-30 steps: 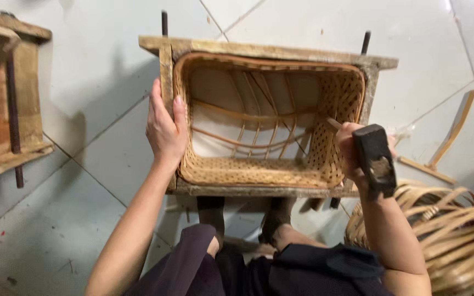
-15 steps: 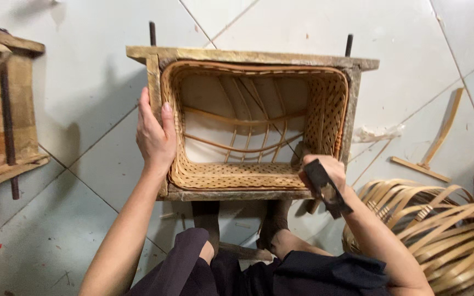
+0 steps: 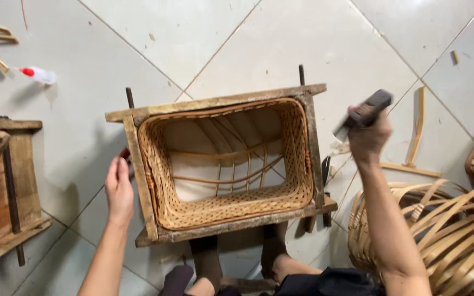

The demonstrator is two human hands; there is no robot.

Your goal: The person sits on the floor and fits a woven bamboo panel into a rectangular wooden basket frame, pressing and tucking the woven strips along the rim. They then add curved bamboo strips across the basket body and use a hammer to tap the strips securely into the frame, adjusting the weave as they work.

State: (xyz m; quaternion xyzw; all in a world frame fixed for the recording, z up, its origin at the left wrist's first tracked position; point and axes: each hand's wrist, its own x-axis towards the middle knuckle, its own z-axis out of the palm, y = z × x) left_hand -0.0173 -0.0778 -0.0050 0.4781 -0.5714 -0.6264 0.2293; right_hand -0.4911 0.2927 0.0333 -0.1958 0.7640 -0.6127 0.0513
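— From the head view, where were your hands?

— Your left hand lay flat, fingers together, against the outer left side of the wooden frame, probably to steady it. It gripped nothing.

— And your right hand?

— You had it raised to the right of the frame, well clear of it, closed around a dark hand tool. The tool pointed up and away, so it touched no weaving at that moment.

— Where was the basket?

— The woven basket sat inside the frame, hugged by the boards on all four sides, its mouth toward you. The frame likely served as a mould keeping the walls square. The bottom was only partly filled: a few crossing strips, with pale floor tile showing through.

— Anything else around you?

— A bundle of bent cane strips rested on the floor just right of your arm, close enough to reach. A second wooden frame stood at the left, and a small bottle with a red cap lay farther off.
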